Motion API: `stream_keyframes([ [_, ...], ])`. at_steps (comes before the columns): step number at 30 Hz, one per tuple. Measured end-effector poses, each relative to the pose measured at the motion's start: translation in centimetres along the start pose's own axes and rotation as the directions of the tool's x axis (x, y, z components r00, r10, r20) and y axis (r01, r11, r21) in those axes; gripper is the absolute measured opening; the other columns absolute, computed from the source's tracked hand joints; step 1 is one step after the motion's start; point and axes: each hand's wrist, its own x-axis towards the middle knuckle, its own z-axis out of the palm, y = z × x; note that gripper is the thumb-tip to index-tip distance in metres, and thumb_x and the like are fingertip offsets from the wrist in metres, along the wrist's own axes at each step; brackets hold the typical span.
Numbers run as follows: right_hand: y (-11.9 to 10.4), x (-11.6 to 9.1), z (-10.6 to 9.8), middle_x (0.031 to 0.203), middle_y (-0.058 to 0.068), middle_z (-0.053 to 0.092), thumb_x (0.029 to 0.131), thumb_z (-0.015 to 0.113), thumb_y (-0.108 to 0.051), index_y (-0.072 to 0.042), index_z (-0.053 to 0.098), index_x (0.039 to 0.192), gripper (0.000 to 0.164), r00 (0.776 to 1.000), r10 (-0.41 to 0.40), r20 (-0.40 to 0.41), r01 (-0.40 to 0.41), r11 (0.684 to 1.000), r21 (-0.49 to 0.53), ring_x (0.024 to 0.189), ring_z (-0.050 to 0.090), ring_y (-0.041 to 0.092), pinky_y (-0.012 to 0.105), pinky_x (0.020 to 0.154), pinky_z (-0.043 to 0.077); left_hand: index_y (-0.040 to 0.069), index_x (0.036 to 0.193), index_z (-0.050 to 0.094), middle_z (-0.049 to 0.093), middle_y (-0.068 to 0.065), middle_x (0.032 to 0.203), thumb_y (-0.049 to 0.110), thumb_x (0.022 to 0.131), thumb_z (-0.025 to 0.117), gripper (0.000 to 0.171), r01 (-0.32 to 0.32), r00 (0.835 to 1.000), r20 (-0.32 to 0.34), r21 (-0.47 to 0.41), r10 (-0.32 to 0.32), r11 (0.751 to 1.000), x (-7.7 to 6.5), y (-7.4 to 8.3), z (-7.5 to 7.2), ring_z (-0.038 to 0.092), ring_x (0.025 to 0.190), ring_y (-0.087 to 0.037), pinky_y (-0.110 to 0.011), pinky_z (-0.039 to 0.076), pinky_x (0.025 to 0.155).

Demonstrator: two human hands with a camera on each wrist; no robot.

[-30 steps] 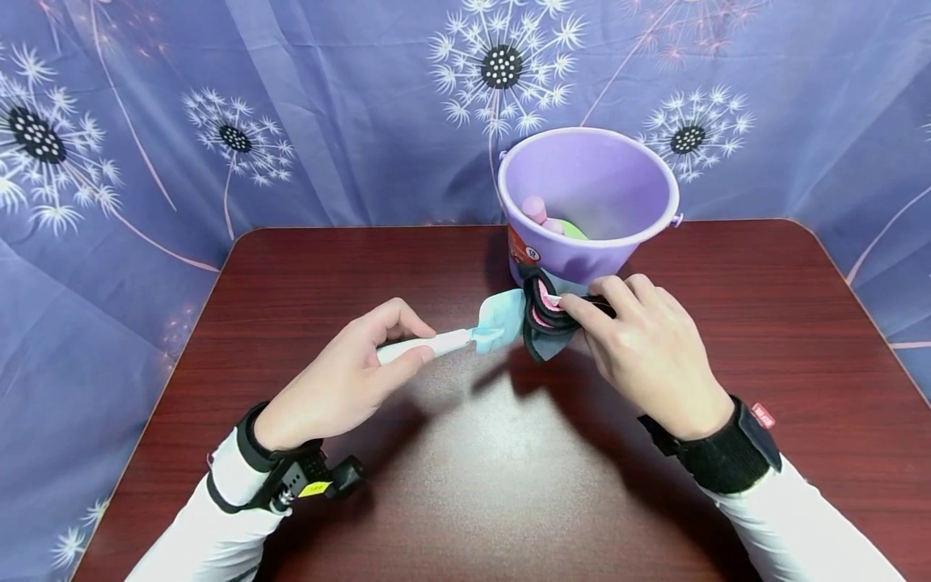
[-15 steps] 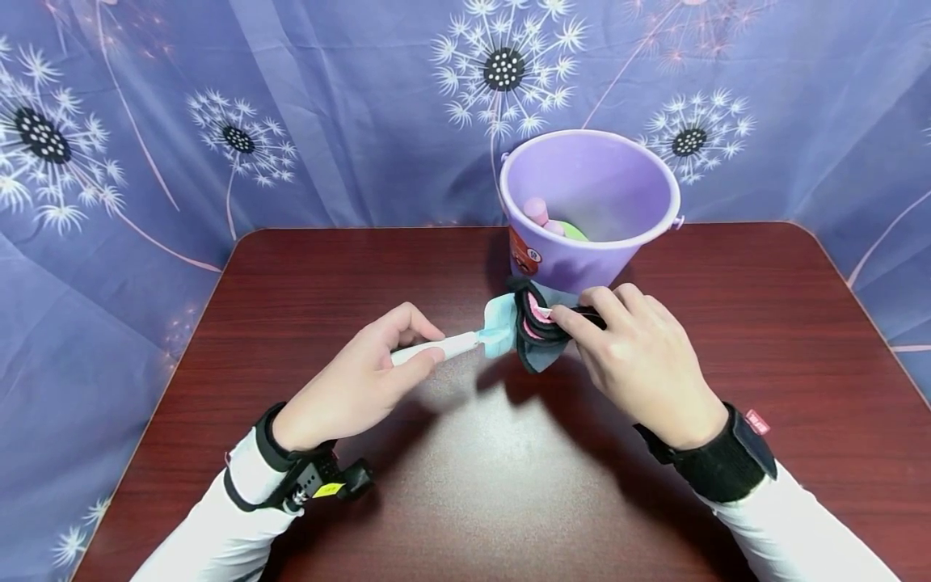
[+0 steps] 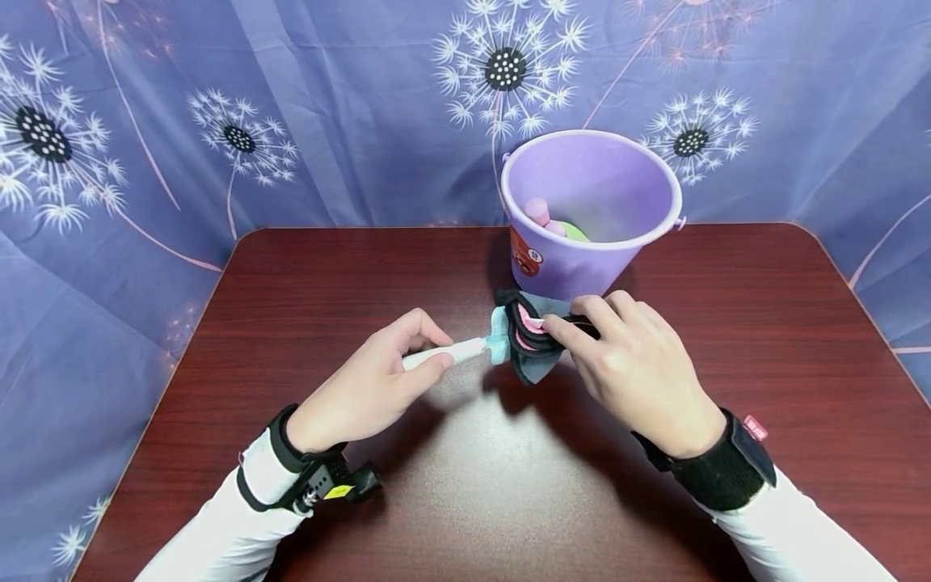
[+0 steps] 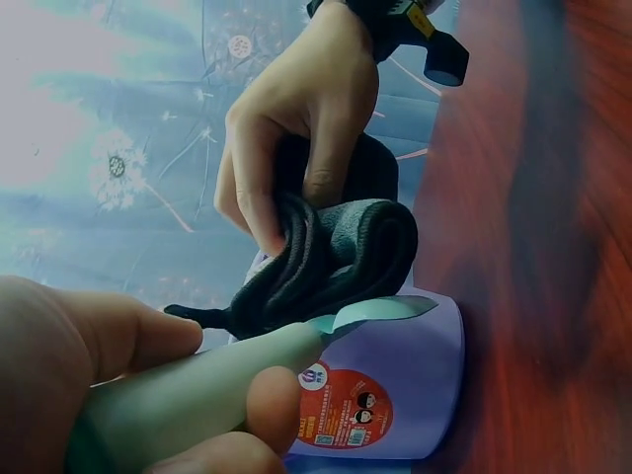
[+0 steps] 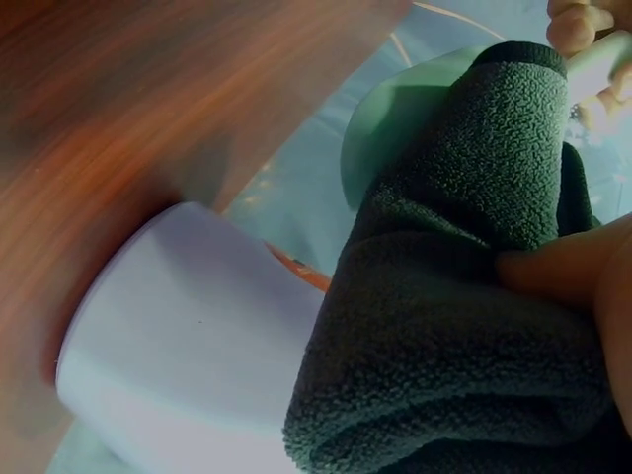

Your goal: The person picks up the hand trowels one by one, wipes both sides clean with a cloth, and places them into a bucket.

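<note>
My left hand [image 3: 374,380] grips the white handle [image 3: 445,352] of a small shovel with a pale blue blade [image 3: 499,335]. A thick folded cloth [image 3: 534,368], grey with black edging and a pink patch, is pinched in my right hand [image 3: 633,368]. The cloth overlaps most of the blade in the head view. In the left wrist view the blade [image 4: 385,309] lies along the lower side of the cloth [image 4: 326,257]. From the right wrist, the broad blade [image 5: 395,128] shows behind the fuzzy cloth [image 5: 454,336]. Both hands are raised above the table.
A purple bucket [image 3: 570,271] stands at the table's back, just beyond the cloth. Inside it lie pink pieces [image 3: 537,212] and a green piece [image 3: 573,233]. The dark red wooden table [image 3: 349,267] reaches back to a blue curtain [image 3: 349,121] with dandelion prints.
My right hand has brought the cloth leftward and nearer, over more of the blade. My left hand has shifted slightly right with the shovel. The bucket has stayed in place.
</note>
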Motion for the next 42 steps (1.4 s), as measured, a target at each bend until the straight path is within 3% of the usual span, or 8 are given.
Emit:
stream_keyframes([
  [7,-0.3,0.0,0.0,0.110,0.015,0.063,0.101,0.053,-0.012,-0.011,0.073,0.126,0.032,1.000,-0.014,-0.017,0.014,1.000,0.012,0.082,0.054,0.038,0.047,0.063,0.046,0.021,0.114,0.062,0.049,0.004,0.070,0.019,0.105,0.064,0.010,-0.006,1.000,-0.012,0.026,0.007,1.000,0.1,-0.2,0.1,0.032,0.052,-0.010,-0.027,0.029,0.050],
  [14,-0.6,0.1,0.0,0.109,0.014,0.063,0.102,0.051,-0.012,-0.011,0.073,0.126,0.032,0.999,-0.028,-0.030,0.029,0.999,0.017,0.080,0.053,0.037,0.046,0.061,0.045,0.015,0.117,0.062,0.062,-0.001,0.083,0.020,0.106,0.063,0.013,-0.003,1.000,-0.017,0.022,0.004,1.000,0.2,-0.4,0.2,0.036,0.056,-0.011,-0.028,0.032,0.053],
  [22,-0.8,0.2,0.0,0.109,0.013,0.063,0.103,0.049,-0.011,-0.012,0.074,0.125,0.033,0.998,-0.042,-0.039,0.043,0.999,0.028,0.081,0.053,0.036,0.046,0.060,0.045,0.011,0.116,0.061,0.070,-0.001,0.090,0.016,0.106,0.063,0.011,-0.014,0.999,-0.043,-0.004,0.014,1.000,0.4,-0.5,0.1,0.062,0.080,-0.019,-0.029,0.042,0.071],
  [26,-0.9,0.2,0.0,0.108,0.013,0.064,0.103,0.049,-0.011,-0.012,0.074,0.124,0.033,0.997,-0.057,-0.060,0.060,0.997,0.046,0.081,0.054,0.036,0.047,0.060,0.045,0.011,0.115,0.062,0.071,-0.001,0.088,0.017,0.106,0.063,0.011,-0.004,0.998,-0.057,-0.007,0.004,1.000,0.5,-0.6,0.0,0.060,0.080,-0.020,-0.029,0.041,0.071],
  [35,-1.0,0.5,0.2,0.106,0.014,0.065,0.102,0.046,-0.008,-0.011,0.075,0.121,0.035,0.987,-0.118,-0.107,0.127,0.989,0.079,0.079,0.054,0.036,0.047,0.057,0.045,0.009,0.115,0.063,0.072,-0.009,0.087,0.017,0.106,0.061,0.012,0.030,0.997,-0.074,-0.063,-0.035,0.998,0.5,-0.6,-0.5,0.048,0.064,-0.022,-0.027,0.034,0.056],
  [42,-0.8,0.4,-0.1,0.107,0.013,0.065,0.102,0.045,-0.008,-0.013,0.075,0.122,0.036,0.989,-0.131,-0.072,0.137,0.987,0.078,0.081,0.053,0.036,0.046,0.061,0.045,0.005,0.115,0.062,0.071,-0.011,0.084,0.017,0.108,0.060,0.014,0.040,0.996,-0.072,-0.141,-0.050,0.989,0.6,-0.6,-1.4,0.046,0.061,-0.020,-0.027,0.036,0.057],
])
